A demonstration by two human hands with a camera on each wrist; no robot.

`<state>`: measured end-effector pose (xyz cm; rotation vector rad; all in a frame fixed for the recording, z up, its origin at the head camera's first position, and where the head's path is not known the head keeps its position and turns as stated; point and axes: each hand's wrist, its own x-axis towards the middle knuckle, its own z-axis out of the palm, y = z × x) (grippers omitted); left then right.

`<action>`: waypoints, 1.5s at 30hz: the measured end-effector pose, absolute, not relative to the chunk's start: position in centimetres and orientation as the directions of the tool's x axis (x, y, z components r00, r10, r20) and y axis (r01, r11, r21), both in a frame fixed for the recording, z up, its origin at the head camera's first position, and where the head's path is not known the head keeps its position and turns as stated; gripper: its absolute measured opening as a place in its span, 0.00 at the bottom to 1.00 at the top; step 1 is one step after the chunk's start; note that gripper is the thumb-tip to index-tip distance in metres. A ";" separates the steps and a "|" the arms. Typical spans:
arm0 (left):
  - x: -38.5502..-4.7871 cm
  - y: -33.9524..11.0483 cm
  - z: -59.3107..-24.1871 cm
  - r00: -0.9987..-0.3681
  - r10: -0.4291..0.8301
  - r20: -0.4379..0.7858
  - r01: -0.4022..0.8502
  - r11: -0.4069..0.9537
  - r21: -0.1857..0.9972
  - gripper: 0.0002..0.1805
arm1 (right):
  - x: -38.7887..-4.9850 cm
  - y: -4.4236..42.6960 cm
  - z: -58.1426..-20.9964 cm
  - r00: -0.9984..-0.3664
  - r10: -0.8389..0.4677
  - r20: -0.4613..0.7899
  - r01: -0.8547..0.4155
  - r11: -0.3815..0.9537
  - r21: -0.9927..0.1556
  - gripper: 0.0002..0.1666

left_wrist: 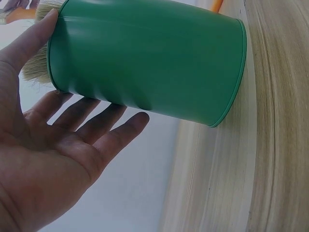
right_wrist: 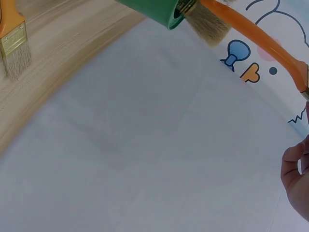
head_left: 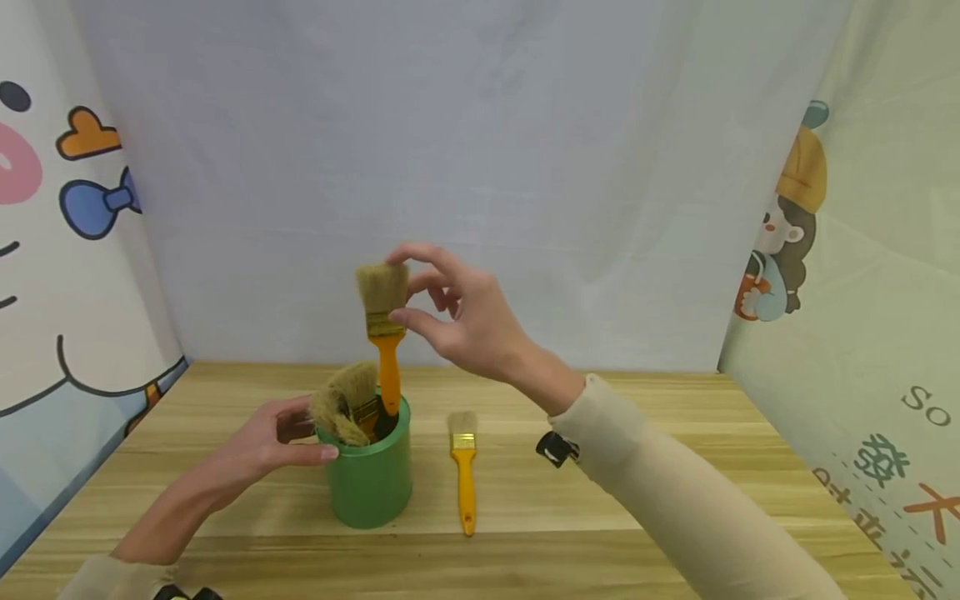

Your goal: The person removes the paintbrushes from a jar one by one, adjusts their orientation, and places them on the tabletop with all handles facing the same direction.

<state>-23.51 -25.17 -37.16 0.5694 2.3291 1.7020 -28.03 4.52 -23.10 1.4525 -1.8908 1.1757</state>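
Observation:
My right hand [head_left: 468,321] pinches a paintbrush [head_left: 387,367] near its metal ferrule and bristles. The brush stands bristles up, its orange handle pointing down at the mouth of a green cylindrical pot [head_left: 370,487]. In the right wrist view only part of the right hand [right_wrist: 297,169] shows, at the right edge. My left hand [head_left: 273,442] holds the pot near its rim from the left; the left wrist view has the thumb at the rim and the fingers [left_wrist: 101,123] along the side. Other brushes with splayed bristles [head_left: 341,404] stick out of the pot.
A smaller paintbrush [head_left: 465,479] with a yellow-orange handle lies on the wooden table [head_left: 600,517] right of the pot, bristles toward the back. Behind the table hangs a pale cloth [head_left: 525,167]. Printed cartoon cloths flank it left and right.

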 end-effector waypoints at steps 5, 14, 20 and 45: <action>-23.6 -25.2 -37.3 -0.904 0.421 0.073 0.197 0.258 0.946 0.39 | -28.0 5.6 -22.2 -0.372 -0.493 0.787 -0.918 0.073 -0.389 0.28; -23.5 -25.2 -37.2 -0.902 0.423 0.089 0.211 0.251 0.944 0.39 | -28.6 8.5 -22.3 -0.521 -0.449 0.726 -0.833 0.081 -0.547 0.28; -23.4 -25.3 -37.1 -0.906 0.418 0.068 0.192 0.263 0.945 0.39 | -28.9 10.5 -23.9 -0.599 -0.460 0.656 -0.769 0.102 -0.631 0.28; -23.4 -25.4 -37.2 -0.910 0.412 0.047 0.174 0.277 0.945 0.42 | -30.4 15.7 -33.4 -0.828 -0.454 0.328 -0.491 0.308 -0.815 0.30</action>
